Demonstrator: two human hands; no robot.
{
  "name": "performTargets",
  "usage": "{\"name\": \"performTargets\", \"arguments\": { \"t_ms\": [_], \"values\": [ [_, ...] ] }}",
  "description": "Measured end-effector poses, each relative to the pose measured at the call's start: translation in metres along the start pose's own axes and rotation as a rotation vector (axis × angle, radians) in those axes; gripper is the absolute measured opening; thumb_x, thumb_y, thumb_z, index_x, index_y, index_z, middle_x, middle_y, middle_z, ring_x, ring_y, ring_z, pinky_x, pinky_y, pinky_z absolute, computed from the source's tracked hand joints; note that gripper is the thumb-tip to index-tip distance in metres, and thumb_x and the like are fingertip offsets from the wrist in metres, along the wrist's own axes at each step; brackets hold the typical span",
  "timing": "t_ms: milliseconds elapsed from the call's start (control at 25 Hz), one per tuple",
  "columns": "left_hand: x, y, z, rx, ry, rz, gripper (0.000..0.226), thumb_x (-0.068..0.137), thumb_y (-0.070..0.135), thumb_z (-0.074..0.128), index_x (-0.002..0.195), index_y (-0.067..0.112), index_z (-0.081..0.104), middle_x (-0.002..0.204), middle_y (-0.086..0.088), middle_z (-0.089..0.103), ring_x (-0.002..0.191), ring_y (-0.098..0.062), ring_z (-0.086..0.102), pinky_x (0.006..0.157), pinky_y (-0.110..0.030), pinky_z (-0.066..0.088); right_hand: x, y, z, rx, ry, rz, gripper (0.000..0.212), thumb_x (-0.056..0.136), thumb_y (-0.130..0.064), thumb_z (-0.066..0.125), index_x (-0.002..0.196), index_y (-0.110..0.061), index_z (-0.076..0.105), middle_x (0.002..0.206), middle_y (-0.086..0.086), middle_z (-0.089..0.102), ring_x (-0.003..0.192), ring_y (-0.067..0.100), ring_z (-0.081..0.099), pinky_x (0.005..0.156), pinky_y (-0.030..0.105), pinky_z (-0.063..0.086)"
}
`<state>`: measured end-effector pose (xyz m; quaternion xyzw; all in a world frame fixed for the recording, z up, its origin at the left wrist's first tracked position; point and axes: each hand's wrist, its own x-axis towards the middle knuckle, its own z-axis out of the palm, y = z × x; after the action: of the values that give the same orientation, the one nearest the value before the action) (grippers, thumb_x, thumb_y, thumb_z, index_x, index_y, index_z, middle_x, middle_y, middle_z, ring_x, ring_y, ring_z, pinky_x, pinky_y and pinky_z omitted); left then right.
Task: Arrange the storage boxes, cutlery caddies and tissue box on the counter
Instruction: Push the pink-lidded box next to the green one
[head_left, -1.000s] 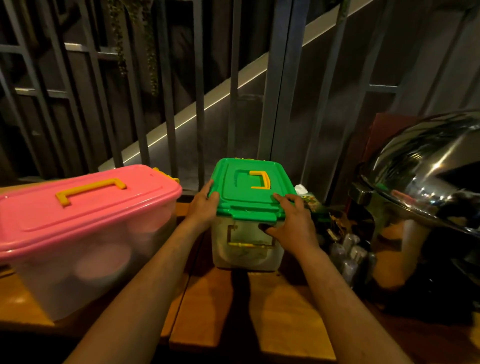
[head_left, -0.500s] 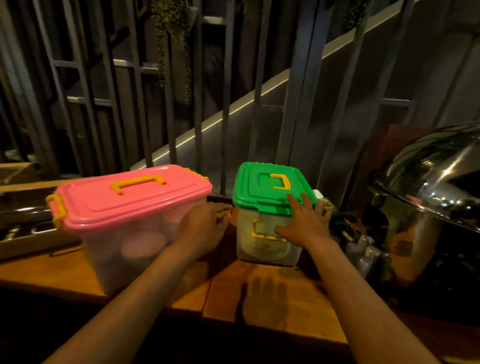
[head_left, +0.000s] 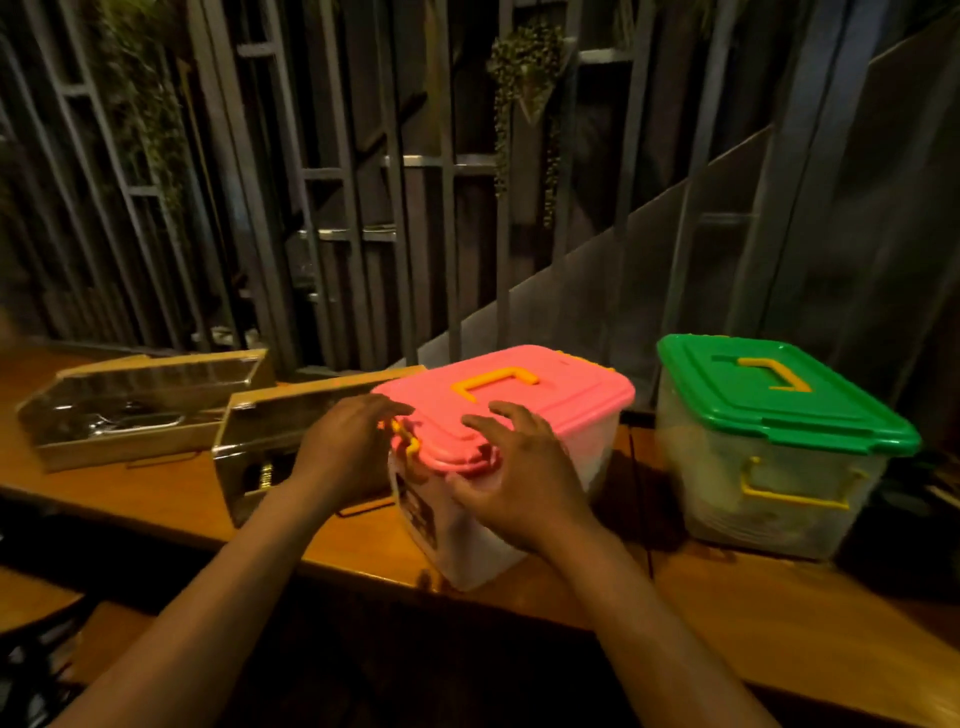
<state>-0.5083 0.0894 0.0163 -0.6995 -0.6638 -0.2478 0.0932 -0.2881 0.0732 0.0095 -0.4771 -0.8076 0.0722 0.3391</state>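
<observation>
A clear storage box with a pink lid (head_left: 545, 395) and yellow handle stands near the front edge of the wooden counter (head_left: 171, 493). My left hand (head_left: 345, 452) is at its left end by the yellow clasp, fingers spread. My right hand (head_left: 519, 478) hovers over its near corner, fingers apart, holding nothing. A second clear box with a green lid (head_left: 779, 395) stands apart to the right. Two long wooden cutlery caddies with clear lids lie to the left: one far left (head_left: 135, 410), one (head_left: 270, 431) just behind my left hand.
A dark slatted metal screen (head_left: 405, 208) with hanging plants rises behind the counter. A sloped grey panel (head_left: 597, 291) runs up to the right behind the boxes. The counter's front edge drops into darkness below my arms.
My view has swung left; both hands left the green-lidded box and now sit at the pink-lidded box. The cutlery caddies have come into view on the left.
</observation>
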Motion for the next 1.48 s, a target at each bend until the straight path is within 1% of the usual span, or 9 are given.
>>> {"name": "performTargets", "arguments": {
  "t_ms": [120,280,440,600,760,880,1080,1280,1480],
  "values": [
    [0.017,-0.03,0.009,0.061,-0.134,0.047,0.072,0.073,0.048,0.071,0.139,0.042,0.042,0.152,0.0,0.041,0.137,-0.028,0.04,0.101,-0.051,0.047,0.008,-0.022,0.039,-0.167,-0.004,0.073,0.07,0.074,-0.077,0.05,0.135,-0.042,0.046,0.151,-0.009,0.039,0.141,0.021,0.027,0.116,0.056,0.012],
    [0.036,-0.041,0.026,0.048,-0.208,0.087,0.081,0.081,0.041,0.068,0.147,0.046,0.021,0.162,-0.005,0.018,0.147,-0.033,0.017,0.11,-0.056,0.035,0.007,-0.022,0.048,-0.194,0.125,0.118,0.052,0.082,-0.068,0.051,0.125,-0.04,0.058,0.142,-0.01,0.05,0.135,0.019,0.036,0.114,0.056,0.021],
    [0.022,-0.012,0.043,-0.028,-0.129,0.186,0.081,0.08,0.034,0.067,0.146,0.045,0.022,0.156,-0.007,0.027,0.143,-0.038,0.016,0.115,-0.058,0.025,-0.015,0.003,0.033,-0.164,0.251,0.082,0.044,0.081,-0.059,0.056,0.117,-0.034,0.064,0.133,-0.007,0.06,0.131,0.022,0.045,0.108,0.048,0.038],
    [-0.001,0.047,0.048,-0.037,-0.054,0.222,0.073,0.08,0.041,0.06,0.144,0.047,0.024,0.149,-0.012,0.034,0.136,-0.043,0.022,0.114,-0.058,0.022,-0.041,0.047,0.002,-0.106,0.381,0.05,0.035,0.081,-0.042,0.067,0.11,-0.023,0.063,0.122,-0.004,0.064,0.125,0.021,0.053,0.108,0.041,0.04],
    [0.003,0.078,0.051,-0.127,-0.014,0.262,0.064,0.082,0.05,0.062,0.141,0.046,0.037,0.148,0.0,0.043,0.134,-0.032,0.03,0.11,-0.046,0.029,-0.055,0.083,-0.029,-0.068,0.408,0.135,0.035,0.079,-0.036,0.067,0.108,-0.021,0.057,0.123,-0.004,0.06,0.119,0.018,0.055,0.098,0.036,0.047],
    [0.01,0.092,0.064,-0.245,-0.05,0.238,0.073,0.077,0.05,0.071,0.141,0.044,0.037,0.149,0.001,0.039,0.135,-0.026,0.031,0.109,-0.044,0.033,-0.057,0.103,-0.05,-0.122,0.349,0.201,0.045,0.076,-0.045,0.059,0.117,-0.029,0.051,0.129,-0.007,0.057,0.117,0.017,0.055,0.099,0.046,0.047],
    [0.017,0.119,0.082,-0.187,-0.014,0.211,0.077,0.078,0.051,0.069,0.144,0.043,0.031,0.148,-0.001,0.036,0.135,-0.028,0.03,0.106,-0.044,0.039,-0.048,0.135,-0.071,-0.357,0.111,0.232,0.072,0.08,-0.066,0.032,0.146,-0.035,0.03,0.158,-0.008,0.03,0.148,0.02,0.022,0.121,0.049,0.007],
    [0.044,0.136,0.1,-0.177,-0.017,0.182,0.073,0.08,0.047,0.068,0.144,0.04,0.032,0.147,-0.004,0.035,0.136,-0.031,0.029,0.106,-0.046,0.038,-0.015,0.161,-0.088,-0.668,-0.082,0.238,0.085,0.077,-0.07,0.005,0.152,-0.033,0.02,0.163,-0.003,0.016,0.151,0.026,0.007,0.119,0.058,0.0],
    [0.076,0.136,0.113,-0.173,-0.045,0.166,0.071,0.078,0.044,0.069,0.141,0.039,0.036,0.144,-0.006,0.036,0.133,-0.034,0.028,0.105,-0.048,0.037,0.015,0.172,-0.088,-0.675,-0.171,0.284,0.07,0.091,-0.064,0.022,0.153,-0.029,0.017,0.164,-0.001,0.01,0.151,0.027,0.008,0.117,0.062,0.003]
  ]
}}
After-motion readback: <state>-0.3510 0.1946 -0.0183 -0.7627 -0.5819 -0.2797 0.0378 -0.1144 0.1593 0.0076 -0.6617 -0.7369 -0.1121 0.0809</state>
